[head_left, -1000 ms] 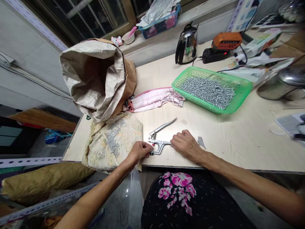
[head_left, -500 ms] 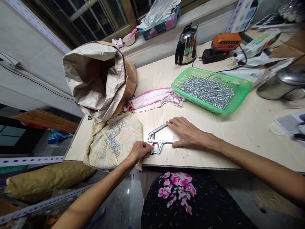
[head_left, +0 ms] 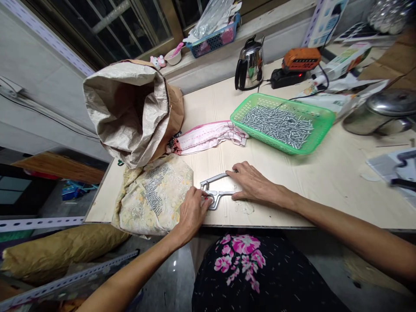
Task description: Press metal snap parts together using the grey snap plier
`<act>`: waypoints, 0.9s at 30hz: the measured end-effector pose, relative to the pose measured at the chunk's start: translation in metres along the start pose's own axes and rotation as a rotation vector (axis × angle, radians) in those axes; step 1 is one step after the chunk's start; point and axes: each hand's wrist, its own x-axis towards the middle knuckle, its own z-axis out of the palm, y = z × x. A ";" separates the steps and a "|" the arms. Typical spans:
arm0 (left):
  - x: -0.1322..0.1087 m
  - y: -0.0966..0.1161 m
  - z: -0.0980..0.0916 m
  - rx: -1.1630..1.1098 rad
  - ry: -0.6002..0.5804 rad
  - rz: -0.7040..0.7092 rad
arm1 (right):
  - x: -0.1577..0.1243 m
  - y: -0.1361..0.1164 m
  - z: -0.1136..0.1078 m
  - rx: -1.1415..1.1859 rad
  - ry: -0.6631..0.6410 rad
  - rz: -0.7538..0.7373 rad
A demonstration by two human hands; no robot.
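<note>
- Table, 1: pale wood-grain top, carrying most of the items below.
- Hand tool, 1: silver metal, 2 handles, 1 coil spring visible; lay at the near edge of the table, just right of the floral cloth, handles apart and pointing right.
- Left hand, 1: fingers bent and touching the tool's left end, covering part of it; whether they gripped anything small there could not be told.
- Right hand, 1: fingers on the far handle and thumb at the near one, gripping the tool by its 2 handle ends.
- Floral cloth, 1: yellowish, at the near left, bearing 1 loose spread of small metal pins, too many to count.
- Green basket, 1: perforated, far right of the tool, holding 1 heap of metal pieces, uncountable.
- Pink-and-white cloth, 1: between sack and basket.
- Paper sack, 1: brown outside, pale lining, mouth open, far left.
- Kettle, 1: metal, black handle, beyond the basket.
- Orange battery pack, 1: on 1 black charger with 1 red light.
- Blue basket, 1: on the far sill, beside 1 white bowl.
</note>
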 end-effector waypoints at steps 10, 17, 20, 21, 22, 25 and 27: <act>0.061 0.026 0.014 0.248 -0.207 0.554 | -0.010 -0.003 0.009 -0.011 0.031 0.015; 0.057 0.028 0.014 0.224 -0.174 0.505 | -0.012 0.003 0.005 -0.080 -0.004 -0.042; 0.056 0.031 0.019 0.234 -0.158 0.489 | -0.009 0.003 0.009 -0.113 -0.029 -0.038; 0.056 0.031 0.021 0.237 -0.153 0.484 | -0.008 0.002 0.010 -0.111 -0.035 -0.044; 0.056 0.032 0.022 0.237 -0.146 0.478 | -0.007 0.002 0.011 -0.107 -0.040 -0.048; 0.052 0.030 0.027 0.237 -0.100 0.443 | -0.005 0.005 0.008 -0.084 -0.021 -0.040; 0.045 0.028 0.033 0.229 -0.018 0.414 | -0.004 0.010 0.003 -0.038 -0.002 -0.043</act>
